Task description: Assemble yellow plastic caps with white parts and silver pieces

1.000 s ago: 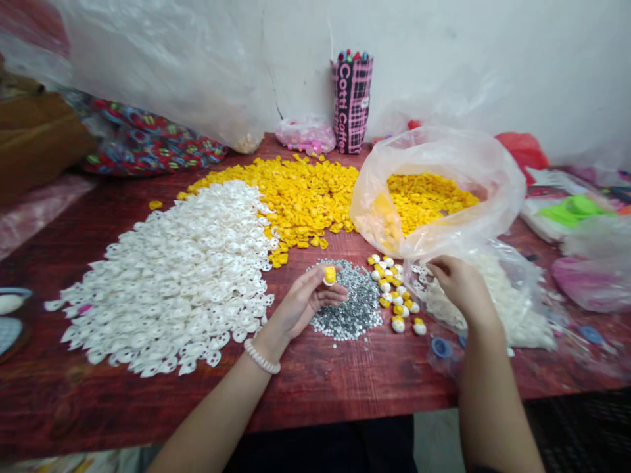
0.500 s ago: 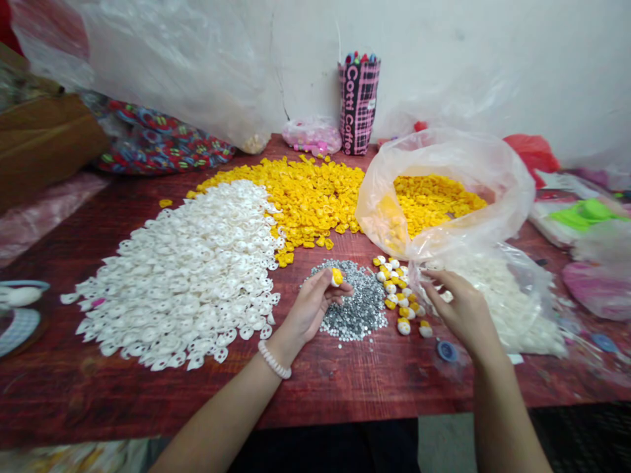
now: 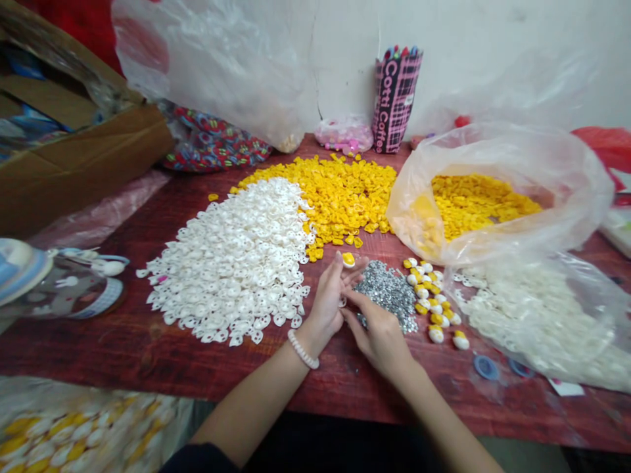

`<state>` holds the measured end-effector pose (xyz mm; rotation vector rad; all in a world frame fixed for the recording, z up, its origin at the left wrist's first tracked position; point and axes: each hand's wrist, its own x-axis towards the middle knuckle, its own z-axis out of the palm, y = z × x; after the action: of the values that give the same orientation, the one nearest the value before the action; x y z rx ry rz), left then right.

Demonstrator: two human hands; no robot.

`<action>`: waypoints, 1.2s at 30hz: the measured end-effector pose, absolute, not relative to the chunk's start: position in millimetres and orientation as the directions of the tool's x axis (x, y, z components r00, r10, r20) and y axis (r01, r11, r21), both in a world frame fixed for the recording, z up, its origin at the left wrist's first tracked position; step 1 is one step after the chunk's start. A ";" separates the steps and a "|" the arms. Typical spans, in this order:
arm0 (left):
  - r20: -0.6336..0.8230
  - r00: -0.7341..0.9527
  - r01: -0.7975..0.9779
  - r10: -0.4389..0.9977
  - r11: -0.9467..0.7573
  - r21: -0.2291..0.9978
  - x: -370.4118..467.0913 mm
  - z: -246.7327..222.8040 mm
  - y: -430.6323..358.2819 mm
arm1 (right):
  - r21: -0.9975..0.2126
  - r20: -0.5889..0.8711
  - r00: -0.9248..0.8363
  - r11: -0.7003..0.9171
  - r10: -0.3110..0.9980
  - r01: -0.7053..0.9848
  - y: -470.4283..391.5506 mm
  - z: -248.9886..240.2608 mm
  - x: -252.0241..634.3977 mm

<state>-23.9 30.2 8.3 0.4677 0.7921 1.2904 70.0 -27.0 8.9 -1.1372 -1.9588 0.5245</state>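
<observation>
Grip check: my left hand (image 3: pixel 329 299) pinches a small yellow-and-white plastic button piece (image 3: pixel 348 259) at its fingertips, held just above the red wood-grain surface (image 3: pixel 123 341) beside the heap of tiny silver metal studs (image 3: pixel 389 294). My right hand (image 3: pixel 379 332) lies against the left, its fingers loosely together over the near edge of the studs; whether it holds one I cannot tell. Advice: keep the piece level and steady, fingers clear of its centre, and bring only one stud to it. Finished yellow-and-white pieces (image 3: pixel 434 312) sit just right of the studs; the pile of white plastic shells (image 3: pixel 236 263) lies to the left.
</observation>
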 end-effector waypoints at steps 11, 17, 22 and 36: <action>-0.165 -0.016 -0.596 0.986 0.123 0.793 -25.4 11.4 26.8 | -0.994 0.098 0.069 0.095 0.993 0.048 -31.0 3.8 51.0; -0.031 -0.109 -0.466 0.994 -0.024 0.884 -26.0 6.1 26.2 | -0.996 0.090 0.159 0.086 0.983 0.032 -30.4 8.5 62.5; 0.056 0.026 -0.471 0.998 -0.037 0.881 -24.7 2.5 21.6 | -0.964 0.267 0.327 0.249 0.906 0.099 -12.9 26.3 95.8; -0.052 0.310 -0.438 0.949 0.191 0.878 -22.1 8.7 15.0 | -0.486 0.607 -0.226 0.581 0.762 0.653 -21.4 25.8 119.7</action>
<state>-22.1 15.0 8.7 0.8929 0.7088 1.0984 119.7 -21.4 25.8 -1.1331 -1.9507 0.1595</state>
